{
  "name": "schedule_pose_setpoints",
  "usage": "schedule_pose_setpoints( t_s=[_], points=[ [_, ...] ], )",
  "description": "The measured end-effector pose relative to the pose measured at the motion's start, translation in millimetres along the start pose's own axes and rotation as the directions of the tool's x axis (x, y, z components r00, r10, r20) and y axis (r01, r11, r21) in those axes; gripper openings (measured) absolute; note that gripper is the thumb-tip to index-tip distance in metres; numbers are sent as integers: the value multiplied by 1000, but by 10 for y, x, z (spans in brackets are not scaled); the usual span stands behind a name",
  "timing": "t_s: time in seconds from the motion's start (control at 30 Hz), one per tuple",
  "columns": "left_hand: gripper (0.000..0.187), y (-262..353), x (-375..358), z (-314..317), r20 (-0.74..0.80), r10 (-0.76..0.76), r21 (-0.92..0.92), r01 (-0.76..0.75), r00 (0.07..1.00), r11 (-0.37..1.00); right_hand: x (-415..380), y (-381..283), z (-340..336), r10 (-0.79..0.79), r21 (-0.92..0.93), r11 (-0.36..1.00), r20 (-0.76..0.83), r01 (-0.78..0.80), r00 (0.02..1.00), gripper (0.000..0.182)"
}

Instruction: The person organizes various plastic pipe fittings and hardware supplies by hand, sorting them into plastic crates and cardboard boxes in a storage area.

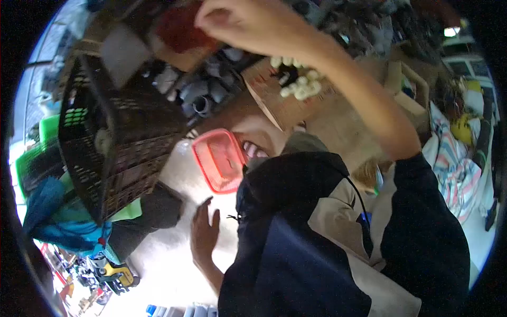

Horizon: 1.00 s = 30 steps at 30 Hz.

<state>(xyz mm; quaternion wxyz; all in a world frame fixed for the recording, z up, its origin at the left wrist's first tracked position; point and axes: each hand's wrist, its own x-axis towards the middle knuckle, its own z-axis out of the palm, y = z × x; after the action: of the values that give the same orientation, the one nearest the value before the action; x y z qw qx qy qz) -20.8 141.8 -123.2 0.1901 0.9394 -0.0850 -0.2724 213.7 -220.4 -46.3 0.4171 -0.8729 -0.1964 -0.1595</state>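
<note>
My right hand [227,21] is stretched far forward at the top of the view, above a shelf of grey pipe fittings [203,100]. Its fingers look curled in, and whatever may be inside them is hidden. Beside the fingers lies a dark red patch [182,31] on a cardboard surface. My left hand [205,232] hangs low on the left with its fingers apart and nothing in it. The nearest thing ahead of it is a red plastic basket [198,161] on the floor.
A black plastic crate [142,124] stands at left, with a blue cloth [68,227] below it. Under my right forearm sits a cardboard box [274,100] near a cluster of cream-coloured round pieces [303,87]. Striped fabric [457,174] is at right, tools [119,274] at lower left.
</note>
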Motion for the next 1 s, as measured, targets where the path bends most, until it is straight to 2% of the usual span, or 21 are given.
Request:
schedule_pose_setpoints(
  t_s=[0.03,0.13,0.2,0.27,0.33,0.43,0.5,0.57,0.63,0.7,0.73,0.83,0.9,0.93,1.0],
  points=[
    [36,307,155,-155,59,-31,-25,33,998,999,-221,158,-296,59,59,996,5,-60,998,18],
    [35,843,658,-131,157,82,-1,-83,984,997,-1279,1209,-593,326,-169,931,-20,-324,945,20],
    [37,1149,991,13,208,166,12,-172,964,985,-1993,1580,-754,588,-299,783,66,-546,806,21],
    [35,1477,1341,207,318,195,-64,-184,928,981,-2827,1997,-657,717,-296,681,85,-670,692,26],
    [34,1734,1741,573,381,262,-164,-214,887,963,-3689,2434,-541,692,-343,691,63,-636,719,33],
    [35,1837,2374,1401,494,214,-255,-94,843,962,-4476,2838,-377,826,-462,539,126,-704,550,41],
    [43,1892,2815,2059,341,319,-162,-279,884,947,-4574,3007,-249,792,-491,580,150,-651,592,50],
    [53,2056,3249,2645,191,382,-181,-350,904,919,-4496,3214,-128,749,-470,634,177,-614,639,59],
    [59,2196,3694,3234,29,416,-45,-415,909,909,-4322,3460,62,702,-397,696,203,-598,683,67],
    [70,2398,4075,3553,24,440,-27,-439,898,898,-4200,3775,357,627,-479,732,193,-485,755,70],
    [70,2479,4233,3687,63,400,-11,-400,914,916,-4142,3918,475,585,-518,742,188,-426,789,71],
    [69,2618,4491,3932,160,284,28,-292,945,956,-3949,4139,687,645,-573,716,327,-398,691,58],
    [66,2626,4596,4011,186,215,37,-225,959,974,-4011,4330,798,598,-542,752,319,-376,736,56],
    [65,2582,4643,4067,163,248,51,-259,955,965,-4060,4402,861,573,-528,768,311,-364,758,55],
    [63,2462,4748,4258,112,323,77,-332,940,940,-4115,4495,947,590,-469,769,256,-435,766,54]
  ],
)
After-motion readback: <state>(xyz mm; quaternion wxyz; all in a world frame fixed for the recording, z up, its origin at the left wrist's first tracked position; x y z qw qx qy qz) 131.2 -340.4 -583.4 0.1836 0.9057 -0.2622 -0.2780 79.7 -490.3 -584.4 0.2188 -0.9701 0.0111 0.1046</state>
